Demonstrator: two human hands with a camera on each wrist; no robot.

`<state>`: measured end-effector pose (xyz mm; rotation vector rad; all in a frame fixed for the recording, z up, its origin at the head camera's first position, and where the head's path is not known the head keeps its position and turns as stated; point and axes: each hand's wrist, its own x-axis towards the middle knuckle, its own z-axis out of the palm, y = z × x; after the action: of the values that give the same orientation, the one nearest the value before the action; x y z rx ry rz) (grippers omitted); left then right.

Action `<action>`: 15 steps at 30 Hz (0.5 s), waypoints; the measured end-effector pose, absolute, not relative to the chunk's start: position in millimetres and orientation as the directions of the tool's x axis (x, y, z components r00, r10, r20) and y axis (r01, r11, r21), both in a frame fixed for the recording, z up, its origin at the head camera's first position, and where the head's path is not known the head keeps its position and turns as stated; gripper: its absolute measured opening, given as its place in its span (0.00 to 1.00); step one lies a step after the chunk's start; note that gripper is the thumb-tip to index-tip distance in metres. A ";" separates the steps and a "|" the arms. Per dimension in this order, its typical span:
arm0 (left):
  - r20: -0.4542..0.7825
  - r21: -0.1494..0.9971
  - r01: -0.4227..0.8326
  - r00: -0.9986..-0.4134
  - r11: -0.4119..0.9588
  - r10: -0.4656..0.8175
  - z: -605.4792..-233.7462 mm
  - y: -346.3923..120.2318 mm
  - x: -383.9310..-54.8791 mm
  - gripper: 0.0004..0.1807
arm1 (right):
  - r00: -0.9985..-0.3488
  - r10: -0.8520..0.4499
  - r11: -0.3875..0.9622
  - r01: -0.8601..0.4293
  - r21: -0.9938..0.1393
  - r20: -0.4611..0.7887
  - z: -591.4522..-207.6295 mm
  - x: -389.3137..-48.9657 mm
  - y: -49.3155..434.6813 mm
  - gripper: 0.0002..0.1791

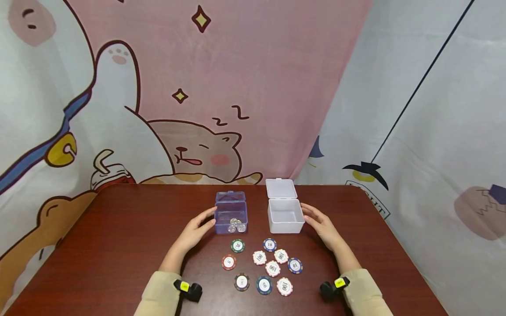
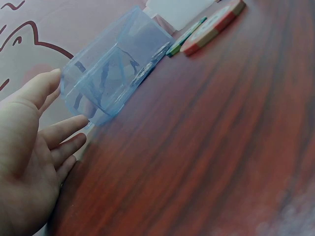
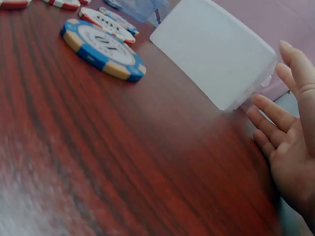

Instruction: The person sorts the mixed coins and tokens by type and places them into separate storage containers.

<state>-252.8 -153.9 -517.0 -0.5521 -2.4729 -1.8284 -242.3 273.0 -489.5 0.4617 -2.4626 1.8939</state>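
Note:
In the head view, a translucent blue plastic box has its lid tipped back. Several clear, shiny round pieces lie inside it. My left hand is at the box's left side, fingers extended and fingertips against or very near the wall. To the right, a white plastic box also has its lid raised, and its inside looks bare. My right hand is beside its right wall with relaxed fingers; in the right wrist view the fingertips are close to the box, contact unclear. Neither hand grips anything.
Poker chips lie flat in front of the boxes: a green one, a red one, a black one, blue ones such as this chip, and several white ones, including this chip. A printed cloth hangs behind the brown table.

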 end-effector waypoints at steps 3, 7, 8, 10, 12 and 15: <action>0.204 0.927 0.273 -0.942 0.258 0.266 -516.7 -153.7 -252.1 0.25 | -0.947 -0.270 0.222 -0.237 -0.946 0.174 -488.4 -243.2 273.9 0.26; 0.198 0.927 0.269 -0.943 0.261 0.268 -516.5 -153.4 -251.4 0.25 | -0.942 -0.289 0.220 -0.241 -0.945 0.173 -487.8 -243.5 274.5 0.26; 0.200 0.926 0.271 -0.942 0.261 0.270 -516.5 -153.4 -251.3 0.25 | -0.941 -0.291 0.219 -0.239 -0.946 0.171 -487.7 -243.5 274.6 0.26; 0.206 0.927 0.277 -0.940 0.254 0.273 -516.7 -153.5 -251.2 0.25 | -0.941 -0.294 0.215 -0.236 -0.948 0.168 -487.6 -243.4 274.4 0.26; 0.214 0.928 0.282 -0.938 0.243 0.272 -517.2 -153.7 -251.3 0.26 | -0.940 -0.298 0.204 -0.232 -0.951 0.166 -487.5 -243.5 274.1 0.26; 0.242 0.922 0.310 -0.929 0.231 0.278 -518.4 -154.5 -252.0 0.26 | -0.939 -0.301 0.185 -0.228 -0.956 0.165 -487.8 -243.9 273.2 0.26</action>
<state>-252.0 -154.5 -518.4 -0.5834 -2.4435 -1.8415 -243.9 273.2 -487.8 0.5511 -2.4640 1.9682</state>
